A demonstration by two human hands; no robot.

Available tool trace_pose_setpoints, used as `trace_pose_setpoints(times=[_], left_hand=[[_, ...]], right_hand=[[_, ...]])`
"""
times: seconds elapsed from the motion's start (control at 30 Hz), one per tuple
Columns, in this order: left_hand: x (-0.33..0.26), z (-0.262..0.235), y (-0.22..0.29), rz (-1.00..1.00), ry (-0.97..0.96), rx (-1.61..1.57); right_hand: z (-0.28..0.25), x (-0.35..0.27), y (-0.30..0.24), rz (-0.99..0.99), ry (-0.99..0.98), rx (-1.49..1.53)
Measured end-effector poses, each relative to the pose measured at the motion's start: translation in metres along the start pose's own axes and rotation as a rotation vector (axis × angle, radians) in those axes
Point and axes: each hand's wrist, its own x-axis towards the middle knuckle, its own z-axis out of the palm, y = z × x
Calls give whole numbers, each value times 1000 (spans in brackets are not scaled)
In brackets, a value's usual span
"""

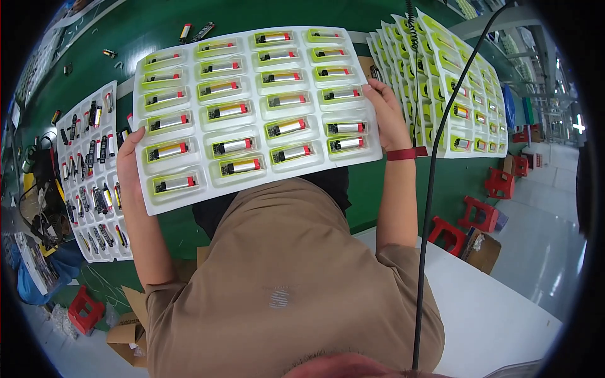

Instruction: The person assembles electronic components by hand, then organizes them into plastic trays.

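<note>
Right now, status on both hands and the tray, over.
Left hand and right hand grip opposite edges of the white tray. Tray held level above the green table, pockets filled with small cylindrical cells. Tray stack at right, apart.

I have one view only, from a fisheye camera worn on the head, looking steeply down over the wearer's chest and forearms. It faces forward across the green bench, which fills the far half of the picture. It sits close: the white tray held up in front takes the middle of the frame. Straight edges bow toward the rim, with floor showing near right and near left.
</note>
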Motion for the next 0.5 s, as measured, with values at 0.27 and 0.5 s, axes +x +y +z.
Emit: trace_pose_setpoints(times=[0.27, 0.5], left_hand=[[11, -15, 1, -38, -110, -113], [17, -23, -3, 2, -144, -104]], right_hand=[[3, -1, -1, 234, -327, 422], [20, -14, 7, -40, -408, 541]])
